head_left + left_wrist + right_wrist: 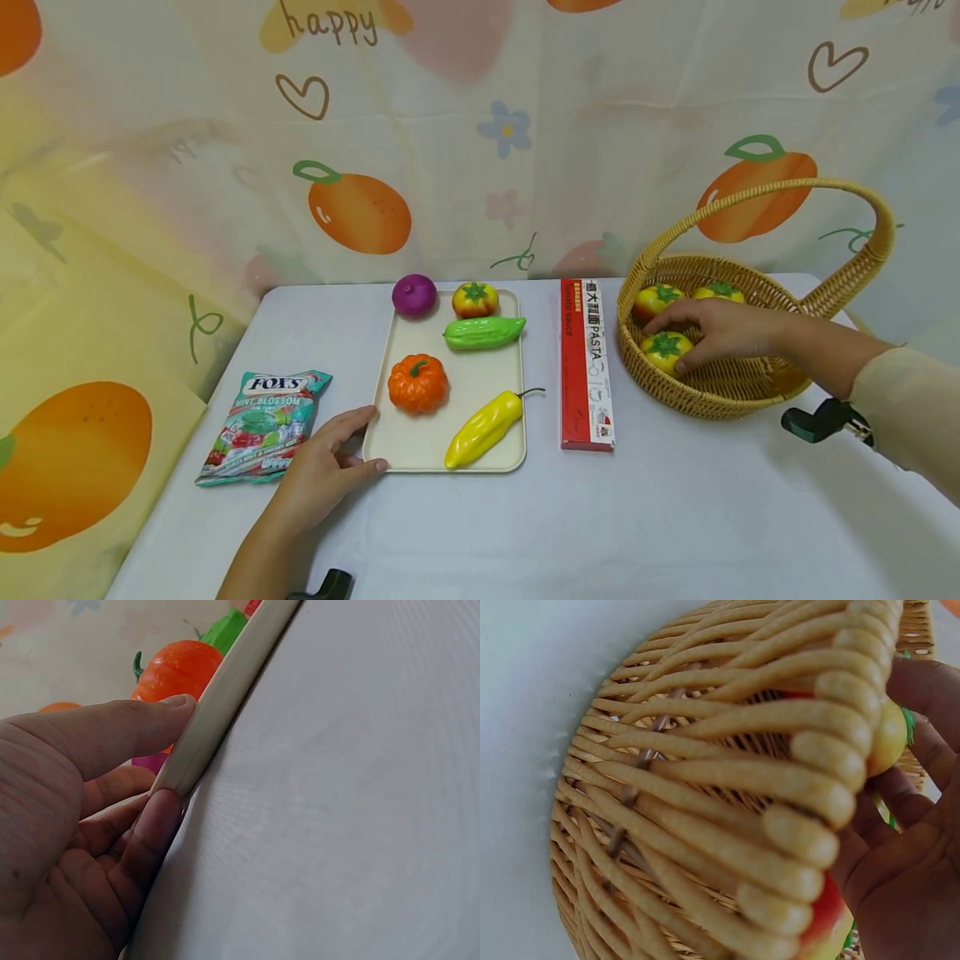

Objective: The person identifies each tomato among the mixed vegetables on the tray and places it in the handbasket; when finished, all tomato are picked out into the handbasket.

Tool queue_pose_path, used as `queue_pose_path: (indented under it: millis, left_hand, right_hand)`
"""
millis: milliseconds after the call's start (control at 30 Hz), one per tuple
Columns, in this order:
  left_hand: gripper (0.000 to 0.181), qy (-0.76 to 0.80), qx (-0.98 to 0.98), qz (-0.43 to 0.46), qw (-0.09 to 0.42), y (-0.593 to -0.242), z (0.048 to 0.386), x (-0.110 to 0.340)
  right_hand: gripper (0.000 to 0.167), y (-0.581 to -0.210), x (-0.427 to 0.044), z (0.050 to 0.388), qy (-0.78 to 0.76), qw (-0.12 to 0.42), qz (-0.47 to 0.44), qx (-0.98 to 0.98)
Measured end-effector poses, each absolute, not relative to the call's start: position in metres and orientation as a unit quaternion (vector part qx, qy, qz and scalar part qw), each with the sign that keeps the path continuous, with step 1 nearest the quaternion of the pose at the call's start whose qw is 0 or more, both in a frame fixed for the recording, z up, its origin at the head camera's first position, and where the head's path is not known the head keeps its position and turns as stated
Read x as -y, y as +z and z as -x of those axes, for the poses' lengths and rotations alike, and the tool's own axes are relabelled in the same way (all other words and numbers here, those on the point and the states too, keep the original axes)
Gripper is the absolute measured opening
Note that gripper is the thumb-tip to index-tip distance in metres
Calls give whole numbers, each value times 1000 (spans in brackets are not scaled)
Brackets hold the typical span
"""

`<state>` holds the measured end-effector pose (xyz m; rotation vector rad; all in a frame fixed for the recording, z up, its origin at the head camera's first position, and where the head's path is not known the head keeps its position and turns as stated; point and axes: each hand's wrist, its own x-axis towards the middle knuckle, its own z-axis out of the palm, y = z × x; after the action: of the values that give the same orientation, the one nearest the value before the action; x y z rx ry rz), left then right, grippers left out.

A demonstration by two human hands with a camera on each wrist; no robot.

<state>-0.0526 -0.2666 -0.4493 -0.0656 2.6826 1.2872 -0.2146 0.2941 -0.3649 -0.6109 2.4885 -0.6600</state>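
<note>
My left hand [322, 467] pinches the near left corner of a cream tray [405, 433]; in the left wrist view the thumb lies on the rim and a finger is under the edge. The tray bears an orange pumpkin [417, 384], a yellow chili pepper [484, 429], a green bumpy gourd-like vegetable [484, 333], a purple onion [414, 296] and a red-yellow tomato [475, 300]. Inside a wicker basket [697, 404], my right hand [731, 333] grips the front yellow tomato [666, 353]. Two other tomatoes, one left [656, 302] and one right [718, 291], sit behind it.
A red and white pasta box [587, 367] lies between tray and basket. Left of the tray is a green candy bag [262, 427]. The basket's tall handle [780, 190] arches above it. A printed curtain [450, 125] hangs behind the white table [600, 533].
</note>
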Motion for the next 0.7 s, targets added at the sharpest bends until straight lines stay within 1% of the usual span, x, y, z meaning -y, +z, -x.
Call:
queue_pose_path:
  millis: [467, 700]
  left_hand:
    - [81, 433, -896, 33, 91, -446, 53, 267]
    - [81, 432, -896, 39, 95, -445, 53, 266]
  right_hand:
    - [59, -357, -295, 213, -250, 236, 213, -915]
    - [58, -354, -299, 213, -261, 229, 224, -911]
